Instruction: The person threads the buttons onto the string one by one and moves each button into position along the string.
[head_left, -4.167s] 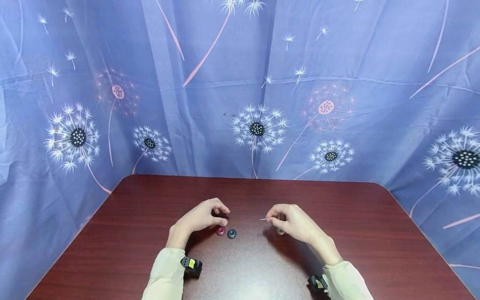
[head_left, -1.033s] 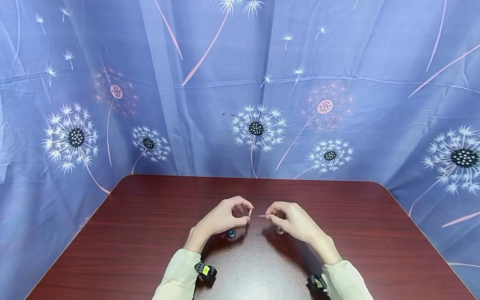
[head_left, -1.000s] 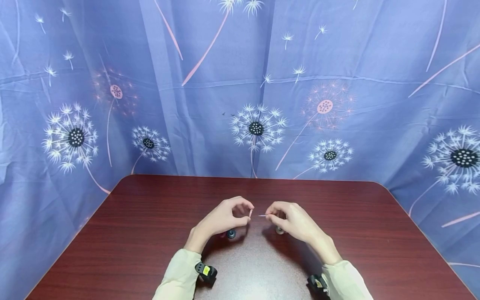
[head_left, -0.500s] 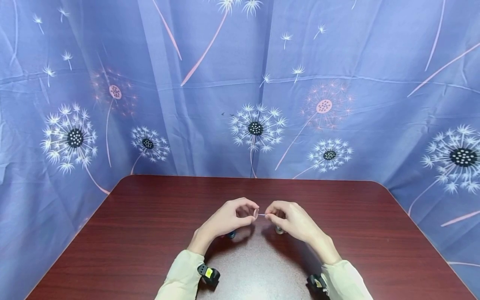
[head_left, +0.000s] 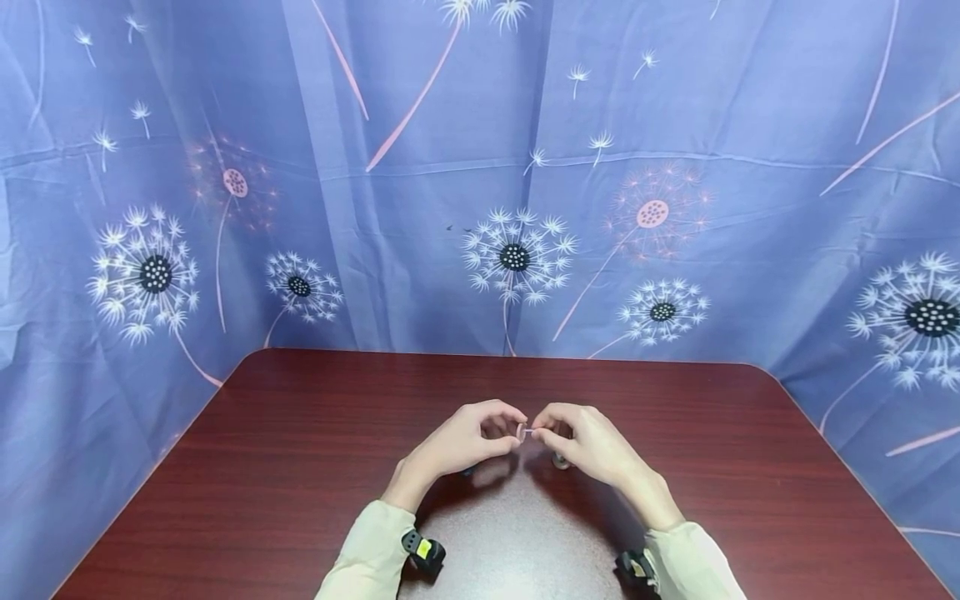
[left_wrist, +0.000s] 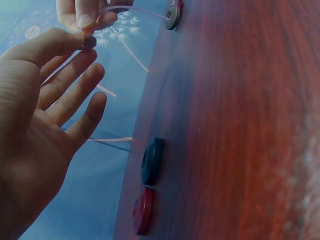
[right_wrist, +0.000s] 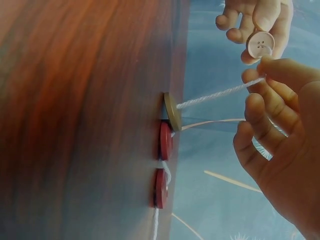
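My left hand [head_left: 457, 440] pinches a pale pinkish four-hole button [right_wrist: 255, 46] upright between thumb and fingertips, above the table. Facing it, my right hand [head_left: 596, 442] pinches a white string [right_wrist: 220, 93] close to its end, and the tip lies at the button's face; whether it passes through a hole I cannot tell. The string runs down to an olive-brown button [right_wrist: 172, 112] and on to two red buttons [right_wrist: 165, 141] on the table. In the left wrist view, a dark teal button [left_wrist: 152, 161] and a red button [left_wrist: 143, 211] lie below the left hand.
The dark red wooden table [head_left: 300, 467] has a glossy reflection near its front. A blue curtain [head_left: 420, 275] printed with dandelions hangs along its back and sides. Black wrist cameras [head_left: 423, 554] sit at both sleeves.
My left hand first picked up the pale button near the loose red and blue ones, then moved right until the button met the string tip. The right hand has barely moved.
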